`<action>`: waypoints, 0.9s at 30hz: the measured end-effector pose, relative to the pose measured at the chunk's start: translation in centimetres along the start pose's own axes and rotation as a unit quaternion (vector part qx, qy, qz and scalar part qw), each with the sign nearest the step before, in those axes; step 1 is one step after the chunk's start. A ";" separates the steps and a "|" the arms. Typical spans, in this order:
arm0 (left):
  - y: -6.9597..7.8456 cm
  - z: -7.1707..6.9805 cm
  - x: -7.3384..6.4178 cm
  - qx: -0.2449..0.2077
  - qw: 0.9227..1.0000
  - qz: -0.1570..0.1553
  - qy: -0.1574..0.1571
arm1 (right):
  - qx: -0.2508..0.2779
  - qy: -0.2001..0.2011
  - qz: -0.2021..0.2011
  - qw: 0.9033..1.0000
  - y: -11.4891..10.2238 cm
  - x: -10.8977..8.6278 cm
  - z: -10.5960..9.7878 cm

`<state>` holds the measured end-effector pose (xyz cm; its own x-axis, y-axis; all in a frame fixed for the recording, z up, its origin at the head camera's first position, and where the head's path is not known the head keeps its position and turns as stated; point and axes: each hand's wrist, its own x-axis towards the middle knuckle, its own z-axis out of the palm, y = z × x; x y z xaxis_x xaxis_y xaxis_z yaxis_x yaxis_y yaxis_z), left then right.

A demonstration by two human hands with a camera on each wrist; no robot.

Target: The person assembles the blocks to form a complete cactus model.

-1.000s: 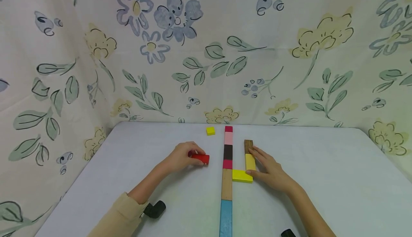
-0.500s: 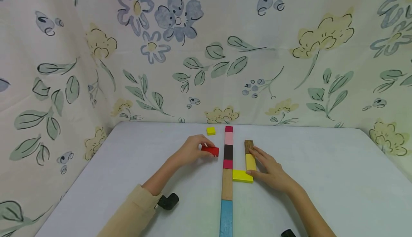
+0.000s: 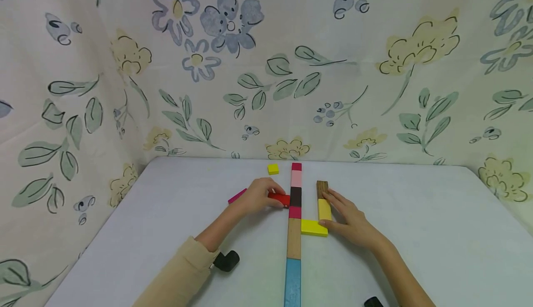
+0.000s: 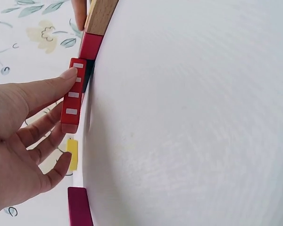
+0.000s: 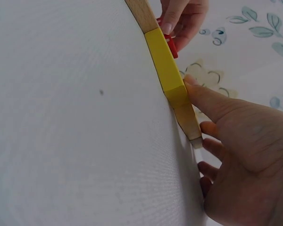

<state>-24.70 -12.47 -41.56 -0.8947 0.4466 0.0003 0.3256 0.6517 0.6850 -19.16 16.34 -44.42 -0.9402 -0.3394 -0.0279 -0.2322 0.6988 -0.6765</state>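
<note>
My left hand (image 3: 255,197) pinches a red block (image 3: 280,199) between thumb and fingers. The block's right end is right at the dark block (image 3: 295,196) in a long row of blocks. White rectangles mark one side of the red block in the left wrist view. My right hand (image 3: 354,222) rests at the row's other side. Its thumb touches the end of a bright yellow block (image 3: 311,228) set crosswise against the row. Its fingers lie along a paler yellow block (image 3: 324,209) and a brown wooden block (image 3: 322,188), which run away from that one.
The row continues toward me with a tan block (image 3: 294,238) and a blue block (image 3: 293,281). Pink and crimson blocks form its far part. A small yellow block (image 3: 273,169) lies near the far edge. Behind my left hand lies a magenta block (image 3: 237,196). Flowered cloth hangs behind the white table (image 3: 416,205).
My left hand has carried the red block rightward up to the row, going slightly forward first. The magenta block has come into sight behind that hand. My right hand stays in place.
</note>
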 end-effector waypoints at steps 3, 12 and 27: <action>0.0 0.2 0.0 0.007 1.000 -0.003 -0.001 | 0.001 -0.001 0.001 1.000 -0.1 0.0 0.0; -0.1 0.3 -0.1 0.007 1.000 -0.010 -0.001 | 0.000 -0.003 0.001 1.000 0.0 0.0 0.0; -0.4 0.6 -0.2 -0.001 1.000 -0.014 -0.002 | -0.002 -0.003 0.002 1.000 0.1 0.0 0.0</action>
<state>-24.52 -12.46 -42.26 -0.9018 0.4315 -0.0220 0.3000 0.6619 0.6869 -19.20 16.38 -44.45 -0.9396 -0.3405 -0.0351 -0.2293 0.7023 -0.6739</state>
